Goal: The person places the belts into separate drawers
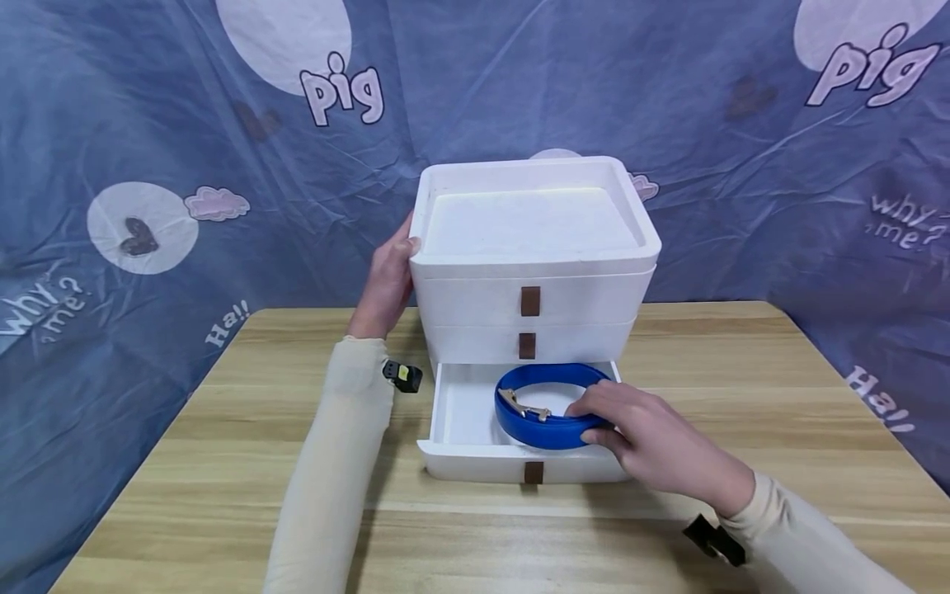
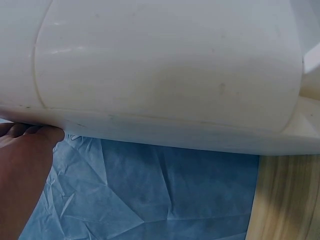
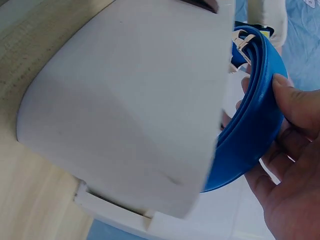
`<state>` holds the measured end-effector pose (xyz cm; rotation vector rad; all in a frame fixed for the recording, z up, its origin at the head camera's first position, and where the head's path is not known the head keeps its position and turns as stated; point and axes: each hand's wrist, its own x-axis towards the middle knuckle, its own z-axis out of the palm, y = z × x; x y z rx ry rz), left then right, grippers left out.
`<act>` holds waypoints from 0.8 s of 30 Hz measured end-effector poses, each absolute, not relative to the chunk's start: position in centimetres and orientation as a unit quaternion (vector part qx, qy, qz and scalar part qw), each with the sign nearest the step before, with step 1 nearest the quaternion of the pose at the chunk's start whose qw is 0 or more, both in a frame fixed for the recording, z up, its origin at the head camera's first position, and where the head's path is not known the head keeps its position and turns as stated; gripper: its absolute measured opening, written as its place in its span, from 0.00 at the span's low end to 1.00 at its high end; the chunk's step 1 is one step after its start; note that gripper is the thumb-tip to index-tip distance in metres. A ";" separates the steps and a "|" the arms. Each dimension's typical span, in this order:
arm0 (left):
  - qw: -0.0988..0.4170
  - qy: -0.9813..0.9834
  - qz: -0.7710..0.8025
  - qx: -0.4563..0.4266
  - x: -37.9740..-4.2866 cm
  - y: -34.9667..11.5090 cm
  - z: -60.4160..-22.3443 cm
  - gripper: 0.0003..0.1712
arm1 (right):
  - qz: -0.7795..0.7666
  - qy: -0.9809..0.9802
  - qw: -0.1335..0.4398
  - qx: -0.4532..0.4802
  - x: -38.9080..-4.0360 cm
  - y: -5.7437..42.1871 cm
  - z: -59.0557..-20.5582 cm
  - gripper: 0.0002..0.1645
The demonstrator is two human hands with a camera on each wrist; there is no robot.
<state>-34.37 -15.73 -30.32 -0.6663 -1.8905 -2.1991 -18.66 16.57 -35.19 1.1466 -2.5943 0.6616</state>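
Observation:
A coiled blue belt (image 1: 552, 433) with a gold-coloured buckle (image 1: 523, 406) is at the pulled-out bottom drawer (image 1: 463, 412) of a white drawer unit (image 1: 475, 301). My right hand (image 1: 653, 437) pinches the coil at its near right side, thumb outside and fingers reaching inside the loop. In the right wrist view the belt (image 3: 262, 110) shows several wound layers between thumb and fingers. My left hand (image 1: 387, 280) rests against the unit's upper left side, its thumb near the top rim. The left wrist view shows that hand (image 2: 30, 165) touching the white side; some fingertips are hidden.
Above the open drawer, two closed drawers carry brown tabs (image 1: 530, 301). A shallow tray (image 1: 527, 219) forms the unit's top. The unit stands on a wood-grain table (image 1: 260, 462), with a blue printed cloth (image 1: 475, 82) hanging behind it.

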 end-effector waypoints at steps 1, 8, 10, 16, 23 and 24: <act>0.083 -0.633 -0.737 -0.222 -34.4 -15.7 -30.3 0.39 | 0.227 -0.886 0.112 0.389 -18.8 16.5 -35.3 0.16; 0.084 -0.635 -0.736 -0.221 -34.3 -15.6 -30.2 0.39 | 0.228 -0.891 0.097 0.381 -19.5 16.1 -36.1 0.16; 0.084 -0.634 -0.736 -0.223 -34.3 -15.6 -30.1 0.39 | 0.227 -0.894 0.093 0.376 -19.6 16.0 -36.3 0.16; 0.084 -0.637 -0.731 -0.227 -34.4 -15.7 -30.2 0.39 | 0.226 -0.901 0.076 0.362 -20.1 15.7 -36.9 0.15; 0.080 -0.650 -0.724 -0.217 -34.3 -15.8 -30.2 0.40 | 0.220 -0.909 0.051 0.350 -20.5 15.4 -37.3 0.14; 0.080 -0.652 -0.723 -0.215 -34.3 -15.8 -30.2 0.40 | 0.220 -0.909 0.048 0.351 -20.6 15.3 -37.3 0.14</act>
